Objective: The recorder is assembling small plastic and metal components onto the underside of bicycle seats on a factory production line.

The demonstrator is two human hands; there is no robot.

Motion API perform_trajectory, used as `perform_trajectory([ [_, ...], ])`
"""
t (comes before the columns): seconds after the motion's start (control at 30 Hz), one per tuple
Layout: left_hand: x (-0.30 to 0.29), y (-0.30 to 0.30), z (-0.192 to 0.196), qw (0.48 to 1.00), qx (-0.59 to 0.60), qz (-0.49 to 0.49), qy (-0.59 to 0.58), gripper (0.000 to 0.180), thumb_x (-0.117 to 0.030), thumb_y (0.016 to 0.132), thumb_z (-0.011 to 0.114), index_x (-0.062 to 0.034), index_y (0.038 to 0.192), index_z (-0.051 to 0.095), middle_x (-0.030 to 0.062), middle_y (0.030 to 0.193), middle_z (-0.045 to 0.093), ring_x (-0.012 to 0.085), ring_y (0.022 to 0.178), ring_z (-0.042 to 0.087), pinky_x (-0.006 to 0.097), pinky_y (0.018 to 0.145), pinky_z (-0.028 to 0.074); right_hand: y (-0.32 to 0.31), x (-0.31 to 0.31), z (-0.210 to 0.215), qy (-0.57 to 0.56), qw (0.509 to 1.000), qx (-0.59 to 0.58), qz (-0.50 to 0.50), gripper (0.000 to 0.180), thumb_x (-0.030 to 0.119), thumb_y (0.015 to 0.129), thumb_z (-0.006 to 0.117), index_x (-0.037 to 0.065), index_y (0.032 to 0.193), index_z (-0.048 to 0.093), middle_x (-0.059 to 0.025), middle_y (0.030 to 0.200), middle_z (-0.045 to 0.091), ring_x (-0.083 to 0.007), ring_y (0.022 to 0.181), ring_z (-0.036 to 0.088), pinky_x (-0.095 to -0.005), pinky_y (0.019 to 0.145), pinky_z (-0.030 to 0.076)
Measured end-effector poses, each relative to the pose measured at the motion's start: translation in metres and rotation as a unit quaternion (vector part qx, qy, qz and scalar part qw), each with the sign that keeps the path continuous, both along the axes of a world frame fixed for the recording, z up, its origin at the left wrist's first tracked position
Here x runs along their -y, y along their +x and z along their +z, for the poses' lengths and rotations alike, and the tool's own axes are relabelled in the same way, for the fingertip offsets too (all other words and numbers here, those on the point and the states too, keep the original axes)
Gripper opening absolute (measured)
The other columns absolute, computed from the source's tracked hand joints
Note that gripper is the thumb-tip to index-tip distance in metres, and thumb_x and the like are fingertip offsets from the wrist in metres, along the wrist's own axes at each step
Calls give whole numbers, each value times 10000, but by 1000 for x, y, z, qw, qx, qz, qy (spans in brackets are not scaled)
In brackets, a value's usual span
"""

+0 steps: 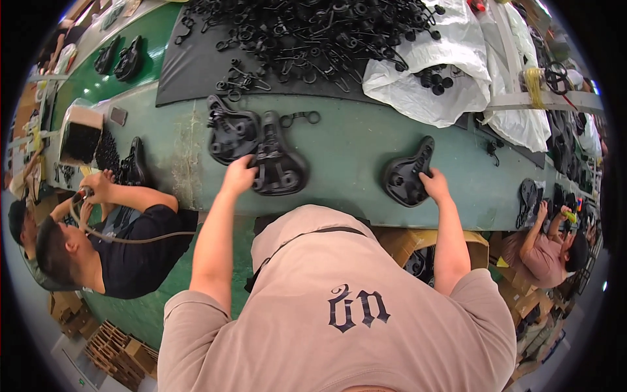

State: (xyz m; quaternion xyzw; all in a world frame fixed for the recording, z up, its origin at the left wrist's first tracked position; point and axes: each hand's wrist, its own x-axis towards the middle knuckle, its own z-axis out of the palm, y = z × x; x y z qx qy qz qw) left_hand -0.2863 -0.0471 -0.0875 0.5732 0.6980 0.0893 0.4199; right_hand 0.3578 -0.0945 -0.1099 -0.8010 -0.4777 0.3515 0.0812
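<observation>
Two black bicycle saddles lie side by side on the green tabletop, undersides up. My left hand [240, 175] is closed at the lower edge of the left saddle [228, 136], right beside the other saddle [282, 168]; its fingertips are partly hidden. Farther right, my right hand [435, 185] grips the side of a third bicycle saddle [403, 178], whose narrow nose points away from me. A small black part with ring-shaped ends [300, 118] lies just beyond the pair of saddles.
A big heap of black parts [307, 39] covers a dark mat [189, 72] at the back. White sacks [441, 65] lie beside it. A cardboard box [470, 245] stands below the table's near edge. People work at left [137, 242] and right [539, 261].
</observation>
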Motion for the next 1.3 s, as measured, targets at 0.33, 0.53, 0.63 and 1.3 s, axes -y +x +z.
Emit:
perform_trajectory([
  [0.33, -18, -175, -40, 990, -12, 140, 21, 473, -26, 838, 771, 56, 1301, 727, 163, 1174, 795, 250, 1078, 747, 370, 989, 556, -180, -68, 3, 17, 977, -124, 174, 495, 345, 940, 766, 8, 1296, 703, -227, 1259, 740, -412, 1167, 706, -460, 1003, 564],
  [0.53, -57, -169, -19, 929, -204, 274, 139, 332, -146, 898, 731, 36, 1175, 758, 172, 1101, 789, 288, 991, 749, 402, 935, 572, -230, -136, 19, 80, 962, -105, 239, 347, 258, 956, 727, 8, 1196, 723, -195, 1168, 752, -399, 1061, 713, -482, 920, 571],
  [0.63, -91, -55, 36, 903, -188, 107, 370, 241, -73, 935, 668, -18, 1153, 755, 157, 1066, 744, 335, 1006, 712, 440, 945, 559, -247, -174, 35, 127, 973, -123, 151, 373, 245, 951, 730, 29, 1254, 699, -194, 1228, 715, -394, 1081, 708, -486, 909, 577],
  [1.3, -41, 50, -44, 917, 234, 199, -256, 522, -385, 1071, 607, 60, 1343, 613, 203, 1048, 731, 316, 832, 720, 436, 788, 593, -201, -212, 135, 290, 901, 67, 316, 294, 246, 1009, 696, -16, 885, 649, -179, 768, 699, -347, 711, 730, -456, 640, 588],
])
